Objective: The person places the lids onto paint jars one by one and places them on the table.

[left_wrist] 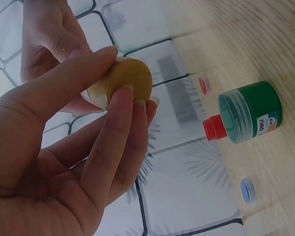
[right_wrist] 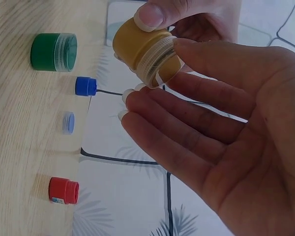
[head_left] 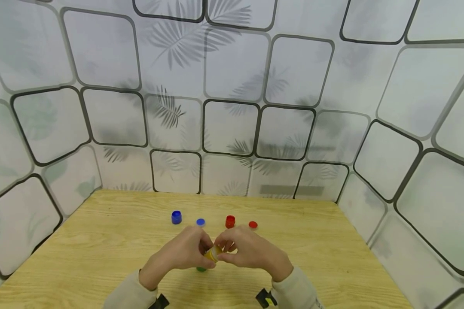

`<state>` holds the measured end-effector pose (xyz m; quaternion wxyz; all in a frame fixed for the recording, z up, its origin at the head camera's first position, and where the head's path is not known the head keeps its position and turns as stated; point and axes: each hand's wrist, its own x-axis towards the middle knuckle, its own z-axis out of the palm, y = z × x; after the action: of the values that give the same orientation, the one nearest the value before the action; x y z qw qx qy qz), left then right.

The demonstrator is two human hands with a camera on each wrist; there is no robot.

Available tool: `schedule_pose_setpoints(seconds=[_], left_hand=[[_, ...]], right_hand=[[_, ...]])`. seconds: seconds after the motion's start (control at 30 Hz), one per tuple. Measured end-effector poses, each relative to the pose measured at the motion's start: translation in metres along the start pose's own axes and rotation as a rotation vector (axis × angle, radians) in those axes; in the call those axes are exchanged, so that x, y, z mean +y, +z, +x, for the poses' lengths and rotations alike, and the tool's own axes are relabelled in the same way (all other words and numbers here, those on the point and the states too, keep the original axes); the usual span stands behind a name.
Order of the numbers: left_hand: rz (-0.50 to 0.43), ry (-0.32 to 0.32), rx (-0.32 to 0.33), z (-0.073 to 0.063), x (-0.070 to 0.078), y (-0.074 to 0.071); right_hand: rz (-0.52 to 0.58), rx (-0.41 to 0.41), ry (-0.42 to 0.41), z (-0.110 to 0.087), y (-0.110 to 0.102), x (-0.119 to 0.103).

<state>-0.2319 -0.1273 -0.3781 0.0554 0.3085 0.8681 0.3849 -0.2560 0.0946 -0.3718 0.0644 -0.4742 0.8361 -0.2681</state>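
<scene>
My left hand (head_left: 187, 249) grips a small jar of yellow-ochre paint (left_wrist: 132, 78), thumb on one side and fingers on the other. Tilted between both hands, the jar has its clear ridged lid (right_wrist: 155, 61) on, turned towards my right hand (head_left: 251, 249). That hand pinches the lid between thumb and index finger, while its other fingers extend below. Under the hands stands a green paint jar (left_wrist: 260, 110) with a clear lid, mostly hidden in the head view.
Farther back on the wooden table (head_left: 313, 240) stand a lidless blue jar (head_left: 176, 217) and a lidless red jar (head_left: 230, 221). A blue lid (head_left: 200, 222) and a red lid (head_left: 253, 224) lie beside them. Patterned curtain (head_left: 232, 128) surrounds the table's back and sides.
</scene>
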Motion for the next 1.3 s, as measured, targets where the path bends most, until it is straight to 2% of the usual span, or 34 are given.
schedule_pose_setpoints(seconds=[0.43, 0.63, 0.87, 1.3], left_hand=[[-0.013, 0.002, 0.002, -0.0009, -0.0018, -0.0002], [-0.015, 0.003, 0.009, -0.0009, -0.0025, -0.0003], [-0.012, 0.003, 0.014, -0.0007, -0.0023, -0.0006], [0.001, -0.008, 0.020, 0.0001, -0.0021, 0.0010]], right_hand=[[0.008, 0.030, 0.006, -0.0037, -0.0036, -0.0005], [0.007, 0.018, -0.021, -0.0034, -0.0022, -0.0019], [-0.029, 0.036, -0.094, -0.0020, -0.0005, -0.0007], [0.043, 0.024, -0.034, -0.0018, 0.0005, -0.0015]])
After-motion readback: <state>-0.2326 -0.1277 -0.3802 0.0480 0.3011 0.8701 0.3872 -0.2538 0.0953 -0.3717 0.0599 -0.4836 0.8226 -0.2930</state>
